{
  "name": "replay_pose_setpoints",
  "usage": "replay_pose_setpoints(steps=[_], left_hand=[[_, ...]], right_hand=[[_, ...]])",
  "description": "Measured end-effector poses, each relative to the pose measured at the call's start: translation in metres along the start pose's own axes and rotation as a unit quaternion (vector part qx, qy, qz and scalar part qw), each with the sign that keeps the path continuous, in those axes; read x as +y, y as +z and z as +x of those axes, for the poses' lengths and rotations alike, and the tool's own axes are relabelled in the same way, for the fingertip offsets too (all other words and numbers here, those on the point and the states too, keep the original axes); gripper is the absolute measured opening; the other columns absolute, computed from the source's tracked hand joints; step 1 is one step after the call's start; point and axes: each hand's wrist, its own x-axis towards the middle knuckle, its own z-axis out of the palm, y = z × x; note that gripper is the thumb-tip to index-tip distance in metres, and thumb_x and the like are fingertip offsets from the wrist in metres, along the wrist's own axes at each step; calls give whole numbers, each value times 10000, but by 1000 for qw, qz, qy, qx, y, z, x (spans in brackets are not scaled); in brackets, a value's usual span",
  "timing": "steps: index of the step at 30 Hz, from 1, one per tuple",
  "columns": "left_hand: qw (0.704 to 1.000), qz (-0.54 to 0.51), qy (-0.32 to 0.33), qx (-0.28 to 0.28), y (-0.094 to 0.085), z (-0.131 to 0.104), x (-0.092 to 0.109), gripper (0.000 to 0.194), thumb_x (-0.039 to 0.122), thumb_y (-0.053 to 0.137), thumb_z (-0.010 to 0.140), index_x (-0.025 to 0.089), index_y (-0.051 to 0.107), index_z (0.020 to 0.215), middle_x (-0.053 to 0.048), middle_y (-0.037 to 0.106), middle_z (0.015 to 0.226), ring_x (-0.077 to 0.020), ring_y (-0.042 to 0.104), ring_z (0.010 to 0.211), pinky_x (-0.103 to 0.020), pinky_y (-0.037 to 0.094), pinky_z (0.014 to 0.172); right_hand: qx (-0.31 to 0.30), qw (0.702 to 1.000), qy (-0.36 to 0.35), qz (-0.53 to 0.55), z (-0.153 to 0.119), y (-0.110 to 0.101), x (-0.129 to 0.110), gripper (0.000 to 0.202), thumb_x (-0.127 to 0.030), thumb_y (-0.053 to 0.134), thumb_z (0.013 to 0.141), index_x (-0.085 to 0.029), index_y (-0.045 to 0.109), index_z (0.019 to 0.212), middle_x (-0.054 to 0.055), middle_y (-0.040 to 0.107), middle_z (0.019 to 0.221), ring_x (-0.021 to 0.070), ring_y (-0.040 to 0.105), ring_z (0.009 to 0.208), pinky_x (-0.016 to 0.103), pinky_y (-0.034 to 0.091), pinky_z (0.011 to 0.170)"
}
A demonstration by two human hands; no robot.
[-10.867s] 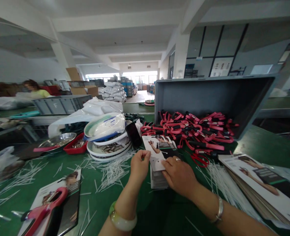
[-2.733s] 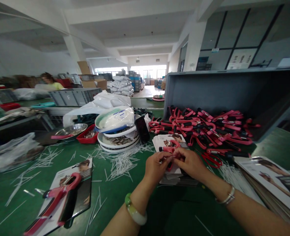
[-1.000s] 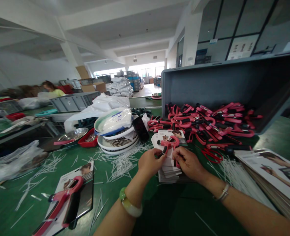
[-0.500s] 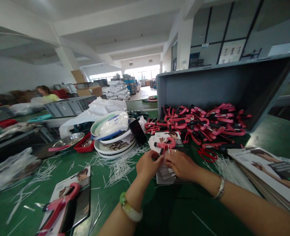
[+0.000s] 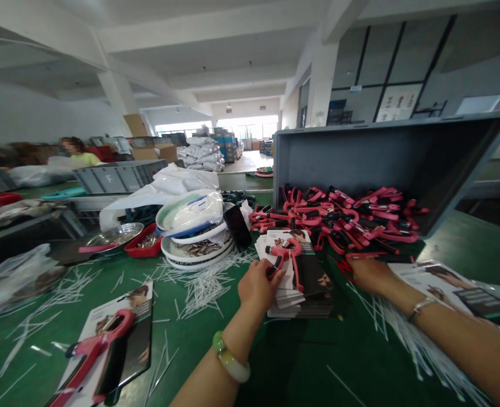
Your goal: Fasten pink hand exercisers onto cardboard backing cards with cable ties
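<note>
My left hand (image 5: 258,285) is closed on the dark handle of a pink plier (image 5: 291,253), which lies on top of a stack of printed cards (image 5: 317,271). My right hand (image 5: 370,274) is to the right of the stack, beside red-handled scissors (image 5: 345,270) and above white ties (image 5: 396,316); its fingertips are hard to make out. Behind both hands, many pink and black pliers (image 5: 338,212) spill from a tipped grey crate (image 5: 355,158). Another pink plier (image 5: 91,353) rests on a card (image 5: 135,339) at the lower left.
Stacked white bowls (image 5: 196,254), a black phone (image 5: 238,227), a red tray (image 5: 143,242) and a metal plate (image 5: 120,234) stand left of centre. More cards (image 5: 465,282) lie at the right. A person (image 5: 82,154) in yellow is at the far left.
My right hand has left the plier on the stack and moved right, towards the scissors and white ties. My left hand stays at the plier's handle. The view has shifted slightly.
</note>
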Motion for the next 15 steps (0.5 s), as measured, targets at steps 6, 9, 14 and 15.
replay_pose_setpoints(steps=[6,9,14,15], left_hand=[[995,-7,80,54,-1,-1,9,319,469,530,839,290,654,1072,-58,594,1128,-224,552,1028,-315,431,840],[993,33,107,46,0,7,23,228,420,560,814,312,720,935,-48,588,1176,-277,519,1067,-403,410,896],[997,-49,61,9,10,27,34,156,318,590,764,247,724,732,-69,612,1100,-288,524,1053,-429,410,901],[994,-95,46,4,13,31,32,161,299,584,765,228,707,690,-74,619,1066,-274,528,1051,-412,408,914]], right_hand=[[-73,996,-9,-43,8,7,-8,227,-254,615,719,-129,656,903,192,687,955,299,653,895,354,443,735],[-84,996,-4,-35,8,-2,0,320,-316,643,684,-155,639,960,126,692,923,261,656,835,299,440,670],[-107,986,7,128,-10,-21,4,343,-425,625,704,-163,654,924,44,679,729,186,622,649,245,415,538],[-102,981,-9,162,-15,-25,-1,378,-433,614,715,-161,651,975,39,675,716,186,619,643,248,422,540]])
